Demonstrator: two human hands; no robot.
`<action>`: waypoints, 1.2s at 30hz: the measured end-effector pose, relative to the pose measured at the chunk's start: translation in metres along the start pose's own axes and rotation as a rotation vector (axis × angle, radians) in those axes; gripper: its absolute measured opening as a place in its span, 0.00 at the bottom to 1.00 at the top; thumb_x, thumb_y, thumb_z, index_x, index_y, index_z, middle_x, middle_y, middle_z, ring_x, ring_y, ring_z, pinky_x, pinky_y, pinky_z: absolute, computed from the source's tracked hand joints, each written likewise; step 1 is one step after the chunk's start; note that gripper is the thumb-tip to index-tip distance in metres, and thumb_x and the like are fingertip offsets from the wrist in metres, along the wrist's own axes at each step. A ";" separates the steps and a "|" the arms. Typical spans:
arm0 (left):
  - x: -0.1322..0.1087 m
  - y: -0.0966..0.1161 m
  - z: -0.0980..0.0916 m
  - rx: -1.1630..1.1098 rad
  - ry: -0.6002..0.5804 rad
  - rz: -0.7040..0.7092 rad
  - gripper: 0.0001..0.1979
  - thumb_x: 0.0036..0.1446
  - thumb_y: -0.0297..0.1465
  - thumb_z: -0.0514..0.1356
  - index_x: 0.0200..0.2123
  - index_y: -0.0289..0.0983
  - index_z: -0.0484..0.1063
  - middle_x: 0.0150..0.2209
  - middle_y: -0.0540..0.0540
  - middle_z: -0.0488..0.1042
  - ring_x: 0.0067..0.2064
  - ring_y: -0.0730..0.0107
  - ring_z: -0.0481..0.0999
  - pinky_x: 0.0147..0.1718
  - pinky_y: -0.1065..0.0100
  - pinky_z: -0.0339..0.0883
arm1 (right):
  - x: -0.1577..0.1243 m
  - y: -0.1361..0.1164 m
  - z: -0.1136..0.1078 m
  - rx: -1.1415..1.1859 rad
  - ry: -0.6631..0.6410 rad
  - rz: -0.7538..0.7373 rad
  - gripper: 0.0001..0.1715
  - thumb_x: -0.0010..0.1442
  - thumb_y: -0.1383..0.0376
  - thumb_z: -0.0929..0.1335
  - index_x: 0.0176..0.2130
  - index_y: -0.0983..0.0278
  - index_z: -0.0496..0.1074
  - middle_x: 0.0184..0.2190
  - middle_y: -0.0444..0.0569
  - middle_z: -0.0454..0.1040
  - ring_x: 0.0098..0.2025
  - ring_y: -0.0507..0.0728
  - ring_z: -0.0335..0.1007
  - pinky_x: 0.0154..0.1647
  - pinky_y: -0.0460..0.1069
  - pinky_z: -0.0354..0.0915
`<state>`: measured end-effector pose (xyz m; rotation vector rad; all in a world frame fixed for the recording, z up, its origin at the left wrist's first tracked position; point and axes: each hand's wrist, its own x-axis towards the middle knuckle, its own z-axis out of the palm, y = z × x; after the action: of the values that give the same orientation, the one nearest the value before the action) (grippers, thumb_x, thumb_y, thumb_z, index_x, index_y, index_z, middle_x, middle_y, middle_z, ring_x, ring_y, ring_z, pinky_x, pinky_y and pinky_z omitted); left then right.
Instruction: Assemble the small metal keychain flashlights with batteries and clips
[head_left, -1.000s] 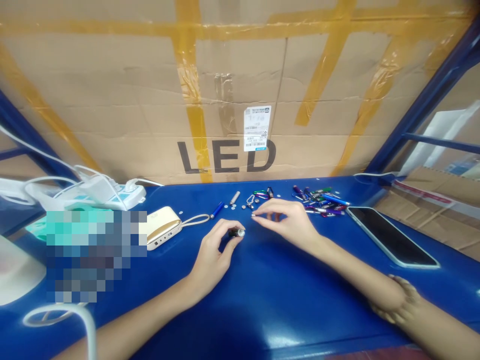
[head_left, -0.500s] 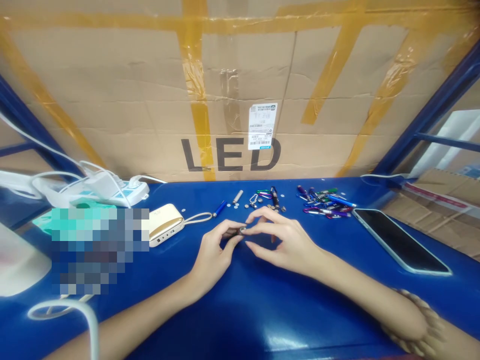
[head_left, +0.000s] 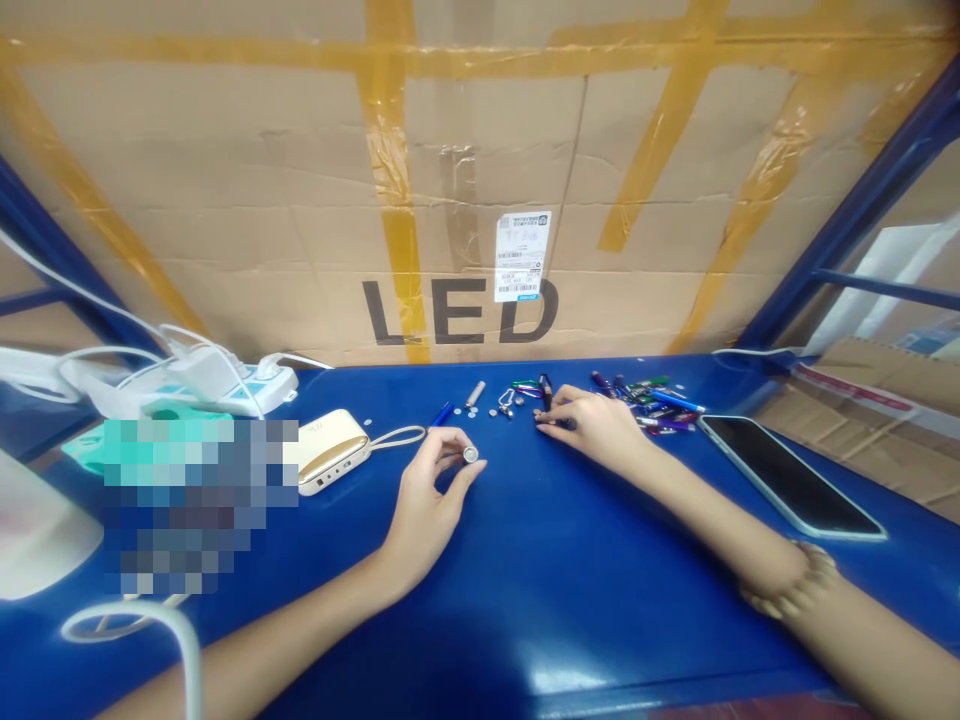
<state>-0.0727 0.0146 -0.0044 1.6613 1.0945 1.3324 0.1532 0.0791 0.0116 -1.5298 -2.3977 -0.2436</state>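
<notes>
**Separately occupied hands over small metal parts**

Left hand (head_left: pixel 431 495), thumb and fingers closed in a tight pinch, grips a small metal cylinder (head_left: pixel 470 455) by its sides. Right hand (head_left: pixel 589 425), loosely curled, rests low among silver button cells (head_left: pixel 493 411) on the blue surface (head_left: pixel 562 570); whether it holds anything cannot be told. Beyond lie a carabiner keychain (head_left: pixel 508 402) and a heap of slim keychain tubes (head_left: pixel 649 405). A taped cardboard carton (head_left: pixel 465 200) printed LED stands behind.
</notes>
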 end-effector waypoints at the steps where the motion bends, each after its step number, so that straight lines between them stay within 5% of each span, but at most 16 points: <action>1: -0.001 0.000 0.000 0.007 -0.007 0.014 0.03 0.55 0.27 0.57 0.33 0.38 0.63 0.34 0.50 0.69 0.41 0.72 0.72 0.45 0.68 0.68 | 0.001 0.001 0.002 0.021 -0.012 0.009 0.11 0.58 0.60 0.67 0.38 0.58 0.78 0.37 0.46 0.74 0.35 0.53 0.73 0.23 0.44 0.58; 7: -0.001 0.000 0.000 0.003 -0.063 0.025 0.02 0.54 0.26 0.56 0.32 0.37 0.64 0.36 0.48 0.70 0.42 0.70 0.72 0.43 0.69 0.69 | 0.003 0.001 0.005 0.099 -0.013 0.075 0.09 0.57 0.59 0.68 0.37 0.59 0.76 0.40 0.46 0.73 0.34 0.52 0.72 0.24 0.44 0.60; 21: 0.000 0.003 0.001 0.058 -0.114 0.001 0.02 0.55 0.28 0.57 0.34 0.38 0.66 0.35 0.49 0.70 0.41 0.72 0.71 0.43 0.70 0.67 | 0.004 0.008 0.010 0.011 0.042 -0.045 0.09 0.59 0.64 0.66 0.34 0.63 0.76 0.37 0.48 0.74 0.38 0.55 0.72 0.27 0.44 0.63; 23: 0.000 0.004 0.001 0.081 -0.128 -0.001 0.03 0.56 0.29 0.56 0.36 0.38 0.67 0.37 0.49 0.71 0.41 0.71 0.72 0.43 0.69 0.66 | 0.003 0.001 0.007 0.041 0.120 -0.125 0.09 0.59 0.64 0.66 0.33 0.63 0.76 0.36 0.48 0.75 0.37 0.54 0.72 0.29 0.45 0.65; 29: 0.001 0.001 0.002 0.114 -0.162 0.000 0.07 0.57 0.30 0.55 0.39 0.38 0.69 0.37 0.48 0.75 0.40 0.69 0.75 0.42 0.69 0.66 | -0.012 -0.043 -0.012 0.341 0.622 -0.419 0.07 0.58 0.64 0.68 0.33 0.63 0.76 0.31 0.47 0.74 0.33 0.50 0.70 0.33 0.43 0.67; 36: 0.001 0.000 0.001 0.153 -0.159 0.031 0.09 0.58 0.31 0.55 0.41 0.37 0.72 0.40 0.48 0.77 0.42 0.69 0.75 0.42 0.70 0.66 | -0.022 -0.056 -0.020 0.231 0.594 -0.534 0.07 0.60 0.67 0.66 0.35 0.63 0.76 0.30 0.46 0.75 0.29 0.49 0.67 0.28 0.43 0.63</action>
<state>-0.0712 0.0157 -0.0043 1.8682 1.1027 1.1380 0.1145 0.0309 0.0241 -0.5780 -2.1828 -0.4389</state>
